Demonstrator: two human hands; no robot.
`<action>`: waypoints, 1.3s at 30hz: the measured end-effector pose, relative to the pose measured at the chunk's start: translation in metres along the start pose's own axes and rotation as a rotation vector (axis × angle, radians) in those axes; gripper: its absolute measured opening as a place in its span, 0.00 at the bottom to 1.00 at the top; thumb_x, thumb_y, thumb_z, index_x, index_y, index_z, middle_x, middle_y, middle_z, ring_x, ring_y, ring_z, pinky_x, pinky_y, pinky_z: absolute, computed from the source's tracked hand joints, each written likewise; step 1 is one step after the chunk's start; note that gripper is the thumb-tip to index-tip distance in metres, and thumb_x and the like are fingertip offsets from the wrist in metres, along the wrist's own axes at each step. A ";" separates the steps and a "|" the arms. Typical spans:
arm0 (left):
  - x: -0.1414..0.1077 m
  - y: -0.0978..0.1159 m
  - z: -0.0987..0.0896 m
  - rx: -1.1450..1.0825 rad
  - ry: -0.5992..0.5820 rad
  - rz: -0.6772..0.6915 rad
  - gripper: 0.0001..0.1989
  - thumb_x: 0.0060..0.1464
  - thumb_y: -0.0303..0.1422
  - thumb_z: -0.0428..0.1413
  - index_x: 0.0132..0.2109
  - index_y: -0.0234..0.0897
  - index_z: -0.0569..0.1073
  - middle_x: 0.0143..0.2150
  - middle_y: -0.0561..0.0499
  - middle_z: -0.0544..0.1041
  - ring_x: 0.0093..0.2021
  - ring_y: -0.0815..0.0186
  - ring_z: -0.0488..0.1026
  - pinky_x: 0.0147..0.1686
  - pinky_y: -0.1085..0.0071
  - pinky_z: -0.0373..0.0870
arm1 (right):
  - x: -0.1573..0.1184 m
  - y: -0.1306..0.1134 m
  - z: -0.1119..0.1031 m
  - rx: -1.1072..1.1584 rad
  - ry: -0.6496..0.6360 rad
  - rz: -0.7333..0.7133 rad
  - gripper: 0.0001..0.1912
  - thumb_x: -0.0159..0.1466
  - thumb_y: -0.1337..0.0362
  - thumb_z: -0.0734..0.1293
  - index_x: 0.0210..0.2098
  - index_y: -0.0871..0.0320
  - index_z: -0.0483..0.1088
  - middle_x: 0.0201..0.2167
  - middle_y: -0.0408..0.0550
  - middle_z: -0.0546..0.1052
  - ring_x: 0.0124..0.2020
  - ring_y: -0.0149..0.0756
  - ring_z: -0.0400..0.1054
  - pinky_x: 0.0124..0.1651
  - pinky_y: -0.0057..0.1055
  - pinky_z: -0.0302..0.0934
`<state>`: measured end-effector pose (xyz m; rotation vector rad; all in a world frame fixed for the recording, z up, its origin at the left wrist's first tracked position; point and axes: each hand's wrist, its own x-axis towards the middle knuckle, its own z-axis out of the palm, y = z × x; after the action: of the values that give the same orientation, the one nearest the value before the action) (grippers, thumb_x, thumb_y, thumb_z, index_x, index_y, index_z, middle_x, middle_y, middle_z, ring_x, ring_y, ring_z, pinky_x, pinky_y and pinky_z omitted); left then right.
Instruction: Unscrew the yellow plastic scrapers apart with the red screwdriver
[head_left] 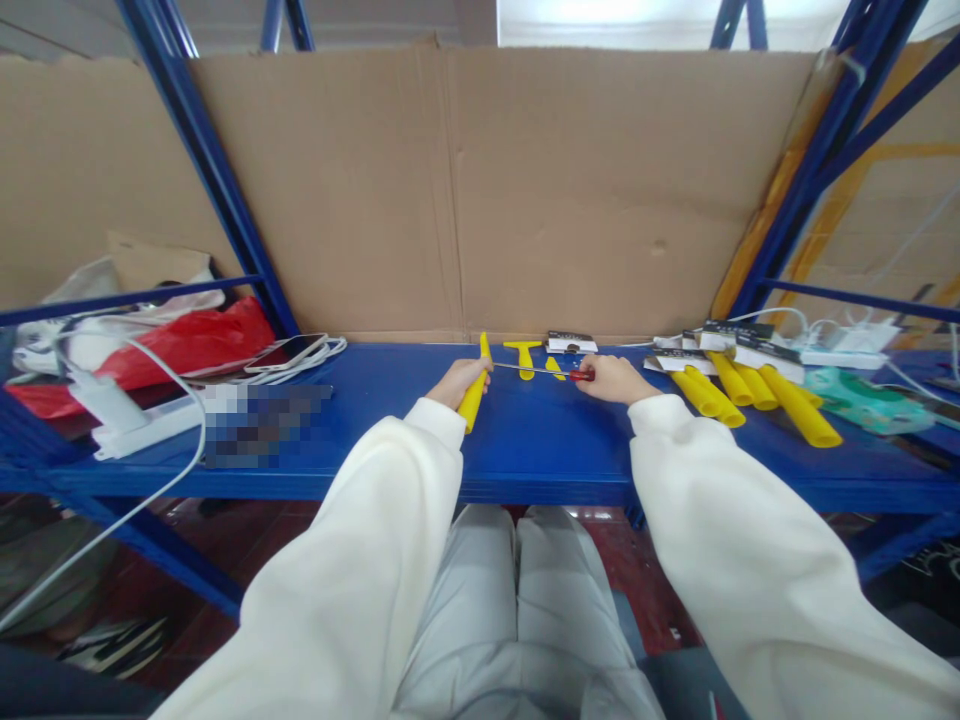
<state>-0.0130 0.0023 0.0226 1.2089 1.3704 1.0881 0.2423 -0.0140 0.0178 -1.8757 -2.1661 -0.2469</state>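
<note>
My left hand is closed around a yellow handled tool, held upright and slightly tilted above the blue shelf. Closed on the red handle of a screwdriver, my right hand holds it level. The thin metal shaft points left and its tip meets the yellow tool near my left fingers; the exact contact is too small to make out. Between my hands, a T-shaped yellow piece and a small yellow piece lie on the shelf. Behind them is a black and white card box.
Several yellow tubular handles with black and white cards lie at right, beside a green plastic packet. A white power strip, cables and a red bag are at left. Cardboard stands behind the blue shelf.
</note>
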 end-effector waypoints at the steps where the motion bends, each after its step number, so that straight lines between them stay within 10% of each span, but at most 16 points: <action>1: 0.000 0.000 0.001 0.002 0.007 0.008 0.10 0.58 0.21 0.51 0.29 0.33 0.69 0.15 0.57 0.65 0.14 0.73 0.60 0.17 0.78 0.57 | 0.000 0.000 0.001 0.003 0.001 -0.009 0.07 0.61 0.61 0.68 0.37 0.53 0.76 0.37 0.49 0.83 0.42 0.44 0.76 0.42 0.32 0.62; 39: 0.003 -0.004 0.003 0.014 0.007 0.077 0.06 0.57 0.21 0.53 0.35 0.33 0.71 0.17 0.58 0.65 0.15 0.73 0.61 0.19 0.77 0.58 | 0.002 0.008 0.006 0.090 0.011 -0.013 0.03 0.58 0.63 0.69 0.32 0.55 0.73 0.33 0.49 0.81 0.36 0.41 0.73 0.36 0.30 0.60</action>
<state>-0.0101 0.0045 0.0182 1.2782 1.3481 1.1397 0.2490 -0.0095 0.0125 -1.8075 -2.1451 -0.1590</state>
